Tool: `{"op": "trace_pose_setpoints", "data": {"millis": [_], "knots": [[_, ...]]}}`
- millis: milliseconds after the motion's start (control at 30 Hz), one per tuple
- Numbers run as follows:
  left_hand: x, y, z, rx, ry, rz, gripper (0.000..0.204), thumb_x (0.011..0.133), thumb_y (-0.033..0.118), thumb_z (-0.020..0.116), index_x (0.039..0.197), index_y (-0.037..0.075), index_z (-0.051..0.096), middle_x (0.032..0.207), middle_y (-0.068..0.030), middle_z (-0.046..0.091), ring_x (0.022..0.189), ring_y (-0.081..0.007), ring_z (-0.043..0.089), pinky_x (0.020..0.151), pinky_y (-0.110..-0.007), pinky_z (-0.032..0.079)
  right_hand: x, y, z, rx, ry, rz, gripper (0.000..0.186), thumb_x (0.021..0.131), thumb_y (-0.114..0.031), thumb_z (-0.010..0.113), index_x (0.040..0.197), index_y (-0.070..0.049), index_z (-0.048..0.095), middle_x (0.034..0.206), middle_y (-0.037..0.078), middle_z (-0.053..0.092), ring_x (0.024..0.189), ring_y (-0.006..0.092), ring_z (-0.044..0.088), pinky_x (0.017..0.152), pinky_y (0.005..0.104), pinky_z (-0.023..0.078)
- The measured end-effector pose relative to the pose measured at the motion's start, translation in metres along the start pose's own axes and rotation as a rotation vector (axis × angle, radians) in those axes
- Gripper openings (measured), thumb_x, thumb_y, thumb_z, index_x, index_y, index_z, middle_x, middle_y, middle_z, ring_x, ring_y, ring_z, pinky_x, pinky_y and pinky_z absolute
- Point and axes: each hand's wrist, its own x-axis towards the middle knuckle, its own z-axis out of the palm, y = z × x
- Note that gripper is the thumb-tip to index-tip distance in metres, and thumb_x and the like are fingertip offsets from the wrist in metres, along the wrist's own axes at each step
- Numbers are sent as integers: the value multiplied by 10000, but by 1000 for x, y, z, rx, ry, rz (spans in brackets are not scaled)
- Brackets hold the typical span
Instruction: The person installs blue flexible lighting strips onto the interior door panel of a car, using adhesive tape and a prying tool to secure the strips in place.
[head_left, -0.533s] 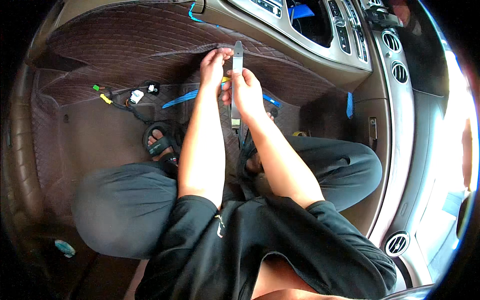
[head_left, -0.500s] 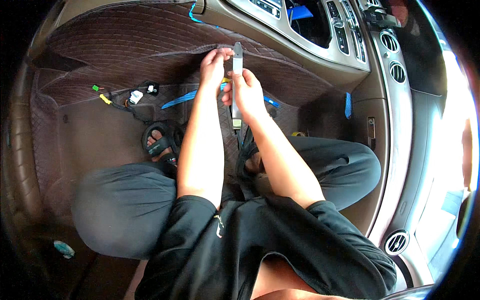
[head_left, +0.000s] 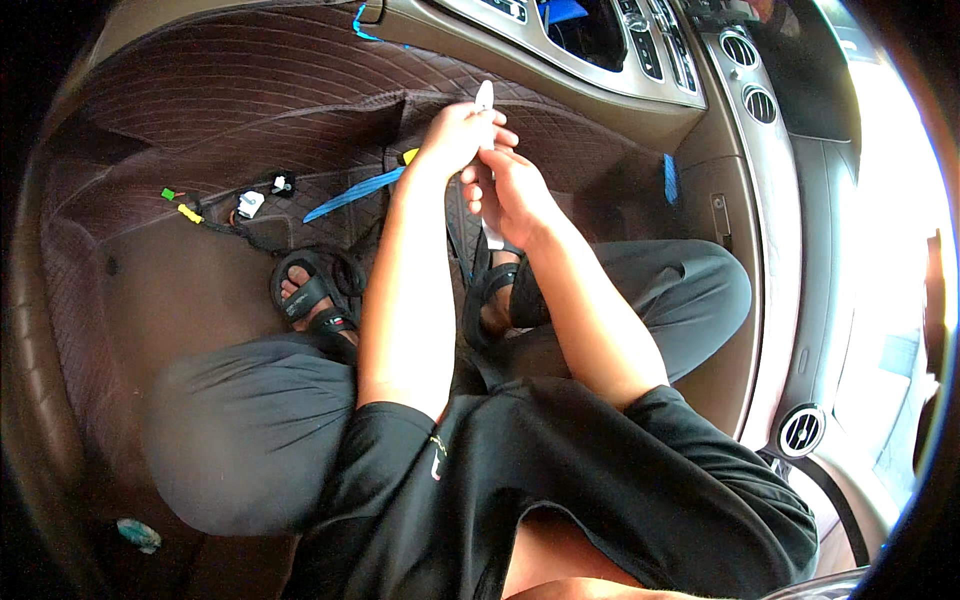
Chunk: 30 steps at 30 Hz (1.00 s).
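A long, flat, silvery-white strip (head_left: 485, 97) with a rounded far tip stands out beyond my hands. My right hand (head_left: 520, 195) is wrapped round its middle, and its pale lower end shows below the palm. My left hand (head_left: 458, 138) is closed over the strip near the tip, its fingers bent round it and close to those of my right hand. Much of the strip's middle is hidden by my fingers. Beyond my left forearm, a blue flat strip (head_left: 352, 195) lies on the quilted floor mat, with a small yellow piece (head_left: 409, 157) close by.
On the floor at left lie a wiring harness with a white connector (head_left: 250, 204), a black one (head_left: 283, 184), a yellow one (head_left: 190, 213) and a green one (head_left: 167, 194). The car's console (head_left: 600, 90) borders the far side. Another blue strip (head_left: 670, 180) is at right.
My left hand has moved right onto the upper part of the silvery strip, covering more of it. The whole view has shifted slightly.
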Motion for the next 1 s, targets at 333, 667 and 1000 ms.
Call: {"op": "trace_pose_setpoints", "data": {"millis": [333, 667, 1000], "knots": [[14, -4, 28, -48, 90, 1, 344, 1047, 255, 514, 1143, -51, 639, 995, -168, 749, 718, -209, 697, 649, -331, 574, -1, -21, -22, -45, -15, 97, 210, 1078, -264, 412, 924, -140, 485, 705, -60, 468, 505, 37, 356, 433, 214, 300], [17, -11, 30, -4, 123, -45, 369, 1049, 297, 500, 1086, -25, 676, 946, -147, 760, 758, -195, 712, 670, -325, 565, 9, -33, -28, -64, -46, 130, 226, 1070, -265, 427, 872, -163, 466, 668, -87, 439, 475, 14, 316, 399, 202, 251], [17, 1, 37, 45, 218, -39, 317, 1063, 221, 483, 1121, -60, 618, 988, -184, 750, 807, -246, 722, 709, -389, 590, 20, -35, -27, -59, -59, 134, 269, 1069, -287, 407, 844, -169, 497, 634, -86, 419, 459, 31, 320, 381, 217, 244]]}}
